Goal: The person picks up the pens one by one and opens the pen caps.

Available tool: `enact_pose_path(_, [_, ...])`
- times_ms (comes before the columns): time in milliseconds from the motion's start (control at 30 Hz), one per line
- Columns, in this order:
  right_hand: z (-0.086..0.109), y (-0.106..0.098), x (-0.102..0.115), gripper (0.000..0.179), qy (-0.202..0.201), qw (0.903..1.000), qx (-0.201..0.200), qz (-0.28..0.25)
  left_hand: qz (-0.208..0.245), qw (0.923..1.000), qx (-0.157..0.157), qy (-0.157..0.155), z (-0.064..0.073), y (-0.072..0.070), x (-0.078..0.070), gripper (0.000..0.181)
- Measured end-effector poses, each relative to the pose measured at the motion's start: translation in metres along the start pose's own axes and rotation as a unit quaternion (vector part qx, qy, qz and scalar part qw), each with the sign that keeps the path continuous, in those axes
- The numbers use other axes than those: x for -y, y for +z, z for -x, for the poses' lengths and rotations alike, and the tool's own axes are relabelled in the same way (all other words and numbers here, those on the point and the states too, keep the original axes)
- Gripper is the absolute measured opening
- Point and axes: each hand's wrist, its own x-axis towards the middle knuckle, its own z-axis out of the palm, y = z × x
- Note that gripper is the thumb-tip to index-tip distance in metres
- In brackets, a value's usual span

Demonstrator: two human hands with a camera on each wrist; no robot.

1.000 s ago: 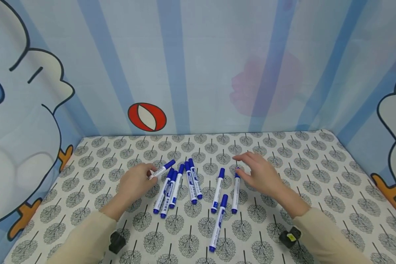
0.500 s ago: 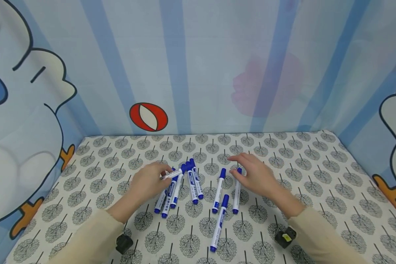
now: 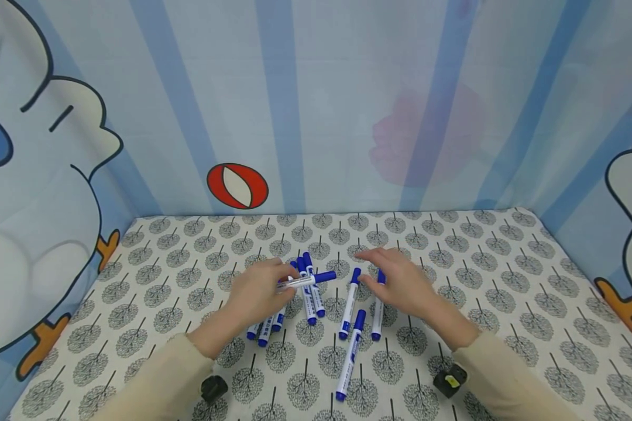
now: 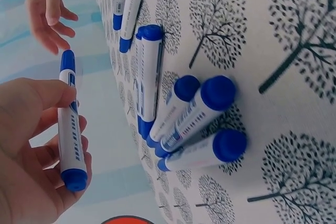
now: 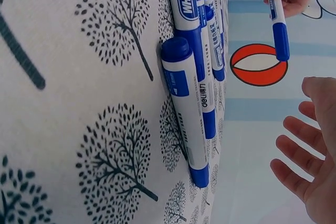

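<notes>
Your left hand (image 3: 260, 292) grasps the held marker (image 3: 301, 282) between thumb and fingers, raised above the cloth (image 3: 505, 263), its blue cap (image 3: 325, 276) pointing toward your right hand (image 3: 402, 280). That hand is relaxed and released, to the right of the held marker, thumb and fingers apart. Below the held marker lies a pair (image 3: 309, 301); to its left and nearer you, three markers (image 3: 265, 328) are partly hidden by your left hand. To its right lie two markers (image 3: 349, 307); a single marker (image 3: 350, 359) lies nearer you. Beyond it hangs the curtain (image 3: 337, 117).
</notes>
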Motion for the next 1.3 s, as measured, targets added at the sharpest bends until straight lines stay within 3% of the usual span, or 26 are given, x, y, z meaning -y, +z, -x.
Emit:
enact_pose_path(333, [-0.003,0.007,0.009,0.044,-0.023,0.9997,-0.004,-0.002,-0.001,0.9983,-0.018,0.055,-0.007,0.008,-0.008,0.023])
enact_pose_path(767, [-0.004,0.015,0.019,0.038,-0.010,0.9985,0.019,-0.050,0.021,0.9959,-0.028,0.084,-0.014,0.018,-0.014,0.022])
enact_pose_path(967, [-0.003,0.016,0.020,0.030,0.007,0.9961,0.035,-0.080,0.041,0.9954,-0.026,0.083,-0.016,0.025,-0.015,0.021])
enact_pose_path(1300, [-0.001,0.019,0.018,0.020,0.028,0.9971,0.042,-0.058,0.054,0.9969,-0.004,0.057,-0.019,0.031,-0.017,0.022])
